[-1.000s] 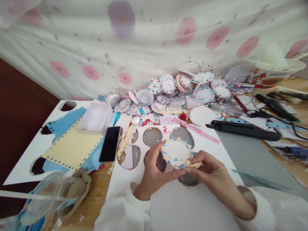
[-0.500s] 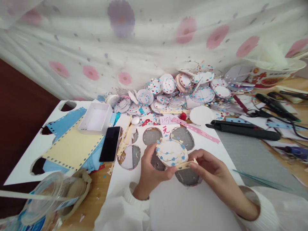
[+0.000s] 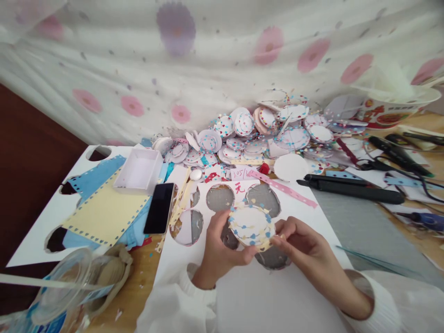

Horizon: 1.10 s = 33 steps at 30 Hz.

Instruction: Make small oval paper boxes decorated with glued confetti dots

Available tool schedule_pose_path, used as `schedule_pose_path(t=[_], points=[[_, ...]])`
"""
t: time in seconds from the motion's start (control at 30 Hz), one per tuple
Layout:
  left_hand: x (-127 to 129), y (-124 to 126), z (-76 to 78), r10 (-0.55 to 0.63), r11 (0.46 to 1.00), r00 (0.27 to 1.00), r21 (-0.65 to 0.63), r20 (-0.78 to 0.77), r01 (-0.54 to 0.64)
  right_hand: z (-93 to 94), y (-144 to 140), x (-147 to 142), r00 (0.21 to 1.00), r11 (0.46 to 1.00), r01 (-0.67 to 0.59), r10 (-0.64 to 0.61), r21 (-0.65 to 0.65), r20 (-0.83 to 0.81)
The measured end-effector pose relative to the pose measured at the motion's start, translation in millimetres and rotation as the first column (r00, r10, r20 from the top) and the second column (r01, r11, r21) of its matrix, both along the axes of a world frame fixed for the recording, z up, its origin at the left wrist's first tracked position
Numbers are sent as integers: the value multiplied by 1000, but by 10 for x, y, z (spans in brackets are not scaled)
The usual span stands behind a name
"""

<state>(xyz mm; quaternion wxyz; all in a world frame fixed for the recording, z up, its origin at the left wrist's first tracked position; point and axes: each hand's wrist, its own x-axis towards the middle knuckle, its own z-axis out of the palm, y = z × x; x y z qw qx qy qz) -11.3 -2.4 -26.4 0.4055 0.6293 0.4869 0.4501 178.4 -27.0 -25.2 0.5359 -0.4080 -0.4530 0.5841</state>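
A round, layered white paper disc [image 3: 250,223], edged with rows of small blue and cream cut-outs, is held above the hole-cut white sheet. My left hand [image 3: 222,249] is closed on its left and lower edge, thumb in front. At the lower right rim sits a yellow paper strip [image 3: 264,245] with dark heart shapes, mostly covered by fingers. My right hand [image 3: 300,245] pinches this strip against the disc's edge between thumb and forefinger, the other fingers curled behind.
Behind my hands lies a heap of similar decorated paper discs [image 3: 243,122]. A black flat iron [image 3: 354,188] rests to the right, near tweezers [image 3: 374,260]. A phone [image 3: 158,208], a white box [image 3: 138,170] and yellow paper [image 3: 107,208] lie left. A plastic cup [image 3: 62,282] stands front left.
The disc has shifted slightly right and down in my left hand. The strip's free end no longer sticks out past my right fingers, which are now closer to the rim.
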Motion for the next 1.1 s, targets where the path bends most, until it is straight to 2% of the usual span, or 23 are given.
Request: schedule_pose_path(t=[0.17, 0.23, 0.33, 0.43, 0.57, 0.67, 0.73, 0.77, 0.8, 0.87, 0.9, 0.97, 1.03, 1.1], points=[[10, 10, 12, -7, 998, 998, -64, 62, 11, 19, -13, 57, 996, 998, -59, 58, -10, -68], [-6, 28, 29, -29, 995, 994, -94, 106, 39, 6, -11, 102, 995, 998, -61, 63, 29, -78], [-32, 44, 50, -78, 988, 978, -117, 192, 102, -32, 3, 146, 993, 971, -25, -4, 238, 120], [-46, 32, 37, -87, 987, 983, -119, 159, 107, -71, 25, 145, 914, 892, -62, -129, 447, 384], [-59, 14, -13, -44, 994, 993, -97, 114, 55, -67, 51, 129, 834, 810, -101, -248, 577, 494], [-59, 8, -14, -19, 1000, 999, 10, 45, 19, -30, 50, 125, 822, 757, -96, -306, 646, 480], [-40, -7, 12, 28, 985, 999, 169, -36, -22, -11, 36, 122, 799, 721, -101, -352, 685, 488], [-24, -20, 31, 73, 958, 994, 282, -79, -48, -6, 28, 121, 779, 699, -119, -375, 705, 503], [-4, -36, 53, 124, 913, 985, 403, -119, -67, -4, 20, 120, 756, 671, -143, -400, 728, 517], [37, -71, 96, 201, 789, 960, 613, -196, -40, -9, 8, 115, 715, 618, -186, -449, 764, 536], [55, -87, 116, 217, 730, 948, 684, -234, 2, -14, 5, 111, 701, 601, -198, -465, 774, 541], [78, -110, 142, 223, 654, 926, 751, -305, 90, -26, 5, 99, 680, 589, -199, -493, 783, 543], [76, -119, 149, 204, 645, 920, 753, -336, 132, -41, 7, 85, 671, 597, -188, -501, 780, 546], [58, -118, 142, 149, 712, 943, 694, -298, 107, -63, 8, 74, 681, 618, -155, -499, 771, 537]])
